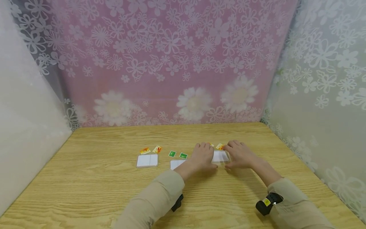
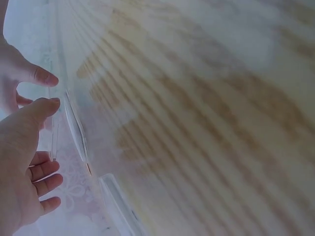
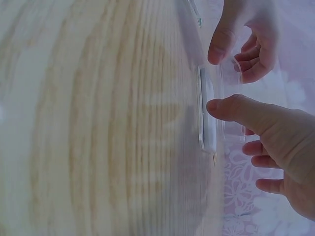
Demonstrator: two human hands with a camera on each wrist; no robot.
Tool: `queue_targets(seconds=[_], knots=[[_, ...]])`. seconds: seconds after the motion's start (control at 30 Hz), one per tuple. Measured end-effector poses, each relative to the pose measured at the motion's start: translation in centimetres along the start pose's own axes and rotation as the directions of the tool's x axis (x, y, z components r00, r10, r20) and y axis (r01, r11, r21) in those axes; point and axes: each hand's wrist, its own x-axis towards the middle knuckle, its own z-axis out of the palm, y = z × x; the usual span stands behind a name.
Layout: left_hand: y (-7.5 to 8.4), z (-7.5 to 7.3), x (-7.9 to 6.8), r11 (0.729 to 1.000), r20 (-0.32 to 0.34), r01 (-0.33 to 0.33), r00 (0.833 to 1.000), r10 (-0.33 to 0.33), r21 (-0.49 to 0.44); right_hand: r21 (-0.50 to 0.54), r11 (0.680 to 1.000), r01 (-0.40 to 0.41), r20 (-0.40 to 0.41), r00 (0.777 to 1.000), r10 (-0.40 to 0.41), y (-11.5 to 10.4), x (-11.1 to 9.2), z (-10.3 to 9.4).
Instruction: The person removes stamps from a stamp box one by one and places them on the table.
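Both hands hold a clear plastic lid (image 3: 231, 115) by its opposite ends, thumbs on the near side and fingers behind. My left hand (image 1: 202, 156) grips one end and my right hand (image 1: 240, 155) the other. Just beneath it, on the table, lies a flat clear case with a white inside (image 1: 220, 156); in the right wrist view, the lid stands slightly apart from this white case (image 3: 207, 110). Behind the case are small orange-and-yellow cards (image 1: 220, 146), one partly hidden by the left hand.
A second white case (image 1: 177, 163) is partly covered by the left forearm, with two green cards (image 1: 172, 154) behind it. Farther left lies a third white case (image 1: 147, 161) with two orange-and-yellow cards (image 1: 145, 150). Flowered curtains (image 1: 194, 63) surround the wooden table (image 1: 85, 184).
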Motion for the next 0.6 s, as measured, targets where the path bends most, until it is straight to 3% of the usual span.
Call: queue_targets(seconds=[0.6], knots=[[-0.4, 0.2, 1.2, 0.999, 0.06, 0.032, 0.998, -0.029, -0.044, 0.052, 0.998, -0.046, 0.073, 0.996, 0.042, 1.1, 1.3, 0.4]])
